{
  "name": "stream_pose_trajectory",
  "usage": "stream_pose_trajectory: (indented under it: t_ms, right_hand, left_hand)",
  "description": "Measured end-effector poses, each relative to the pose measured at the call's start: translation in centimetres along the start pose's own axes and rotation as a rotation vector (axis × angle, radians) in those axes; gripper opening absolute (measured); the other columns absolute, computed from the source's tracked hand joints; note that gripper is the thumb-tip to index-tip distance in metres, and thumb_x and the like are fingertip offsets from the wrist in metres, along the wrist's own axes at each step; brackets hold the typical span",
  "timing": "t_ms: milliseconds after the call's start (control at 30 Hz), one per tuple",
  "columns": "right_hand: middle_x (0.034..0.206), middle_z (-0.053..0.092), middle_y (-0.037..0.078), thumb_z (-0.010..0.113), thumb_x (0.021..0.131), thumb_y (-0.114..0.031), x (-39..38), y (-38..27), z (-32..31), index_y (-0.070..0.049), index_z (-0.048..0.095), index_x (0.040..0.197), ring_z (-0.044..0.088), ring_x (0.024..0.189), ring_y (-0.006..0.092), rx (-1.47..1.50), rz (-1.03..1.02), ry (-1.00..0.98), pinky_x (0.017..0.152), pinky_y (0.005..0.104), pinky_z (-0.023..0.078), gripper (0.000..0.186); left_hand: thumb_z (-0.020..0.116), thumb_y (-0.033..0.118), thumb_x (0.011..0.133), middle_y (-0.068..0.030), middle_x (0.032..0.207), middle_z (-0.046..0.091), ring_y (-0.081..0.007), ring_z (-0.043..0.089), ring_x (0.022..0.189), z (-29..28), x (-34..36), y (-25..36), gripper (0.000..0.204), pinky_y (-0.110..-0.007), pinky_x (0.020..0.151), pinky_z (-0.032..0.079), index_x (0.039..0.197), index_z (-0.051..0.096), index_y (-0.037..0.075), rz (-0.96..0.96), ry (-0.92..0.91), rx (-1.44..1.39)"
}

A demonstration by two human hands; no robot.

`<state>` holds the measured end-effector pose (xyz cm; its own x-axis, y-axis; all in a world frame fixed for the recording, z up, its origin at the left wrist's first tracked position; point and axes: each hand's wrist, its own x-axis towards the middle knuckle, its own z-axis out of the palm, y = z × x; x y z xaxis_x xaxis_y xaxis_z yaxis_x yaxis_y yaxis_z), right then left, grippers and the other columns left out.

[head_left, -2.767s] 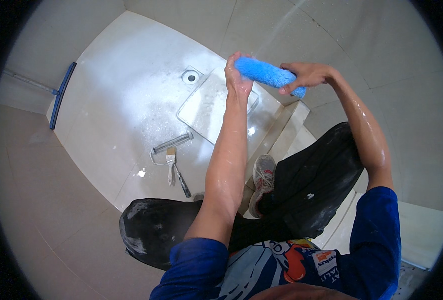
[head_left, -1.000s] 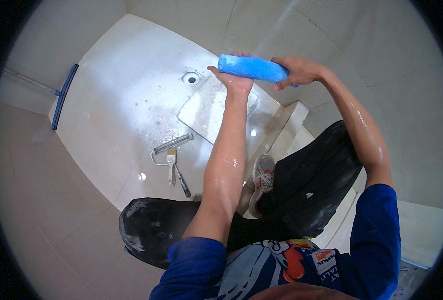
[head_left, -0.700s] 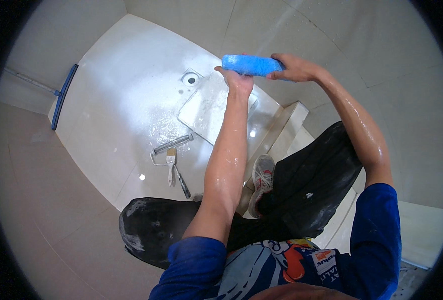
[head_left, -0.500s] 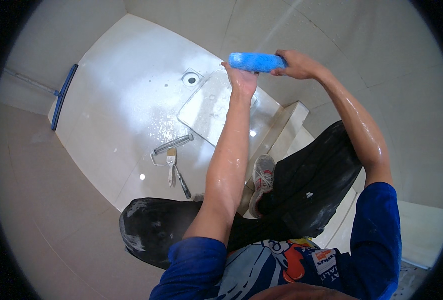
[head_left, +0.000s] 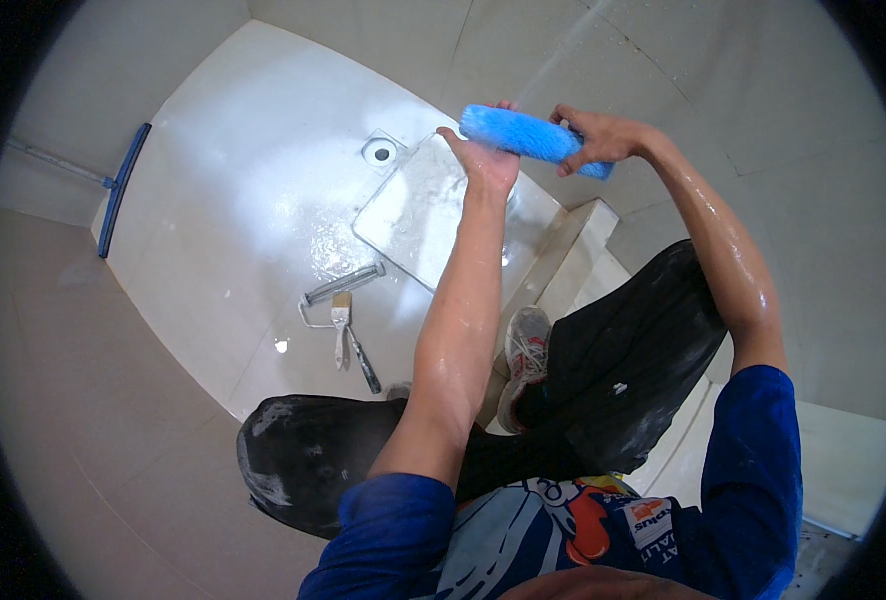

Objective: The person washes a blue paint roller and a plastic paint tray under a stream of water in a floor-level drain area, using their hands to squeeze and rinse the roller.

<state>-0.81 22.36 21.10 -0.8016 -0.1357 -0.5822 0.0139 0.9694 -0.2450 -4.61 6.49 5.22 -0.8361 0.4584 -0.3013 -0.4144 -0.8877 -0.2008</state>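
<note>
A fluffy blue paint roller cover (head_left: 523, 134) lies across my left hand (head_left: 488, 162), tilted with its right end lower. My left palm faces up beneath it; the thumb stands out at the left and fingertips show past its far side. My right hand (head_left: 603, 138) grips the cover near its right end, thumb on the near side and fingers on the far side. Both forearms look wet. On the wet floor lie a bare roller frame (head_left: 345, 284) with a dark handle and a flat paintbrush (head_left: 341, 318) with a white handle, close together.
A thin stream of water (head_left: 563, 48) comes down near the far wall. A floor drain (head_left: 379, 152) sits beside a square, wet panel (head_left: 403, 215). A blue floor squeegee (head_left: 125, 190) leans at the left wall. A low step (head_left: 573, 245) runs by my shoe (head_left: 527, 352).
The roller cover has tilted, its right end dropping and now poking out past my right hand. My right hand has shifted slightly right along it. Fingertips of my left hand now show behind it.
</note>
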Motion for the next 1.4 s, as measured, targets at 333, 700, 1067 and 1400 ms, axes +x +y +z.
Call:
stream_pose_trajectory:
  t_ms: [333, 700, 1067, 1400]
  right_hand:
    - [0.129, 0.065, 0.024, 0.085, 0.071, -0.04, -0.2, -0.6, -0.1, 0.002, 0.047, 0.145, 0.062, 0.117, 0.0394, -0.02, -0.033, -0.036, 0.104, 0.0501, 0.049, 0.093]
    - [0.105, 0.07, 0.027, 0.075, 0.08, -0.006, -0.8, -2.6, 2.1, 0.003, 0.053, 0.13, 0.066, 0.104, 0.0442, -0.284, -0.087, 0.114, 0.095, 0.0499, 0.052, 0.056]
    - [0.103, 0.07, 0.024, 0.068, 0.086, -0.001, -2.8, -4.3, 3.4, 0.005, 0.057, 0.117, 0.072, 0.092, 0.0417, -0.553, -0.078, 0.345, 0.078, 0.0481, 0.059, 0.034]
    - [0.109, 0.07, 0.019, 0.079, 0.083, -0.012, -1.0, -5.2, 2.8, -0.001, 0.057, 0.123, 0.072, 0.092, 0.0402, -0.566, -0.128, 0.354, 0.081, 0.047, 0.059, 0.047]
  left_hand:
    - [0.07, 0.046, 0.097, -0.0089, 0.106, 0.063, -0.0254, 0.063, 0.099, 0.9, 0.5, -1.2, 0.043, -0.044, 0.095, 0.052, 0.109, 0.055, 0.007, 0.14, -0.029, 0.288]
    - [0.071, 0.02, 0.09, -0.0215, 0.121, 0.063, -0.0356, 0.066, 0.103, 1.2, 3.5, -2.5, 0.044, -0.049, 0.089, 0.056, 0.122, 0.055, -0.005, 0.266, 0.555, 0.322]
    - [0.075, 0.023, 0.087, -0.0277, 0.123, 0.058, -0.04, 0.066, 0.105, 1.6, 3.6, -1.8, 0.069, -0.052, 0.088, 0.058, 0.133, 0.035, -0.008, 0.254, 0.673, 0.642]
    - [0.057, 0.053, 0.1, -0.0205, 0.119, 0.066, -0.0358, 0.067, 0.103, -0.9, 5.4, 3.6, 0.061, -0.052, 0.089, 0.055, 0.126, 0.054, -0.002, 0.156, 0.486, 0.639]
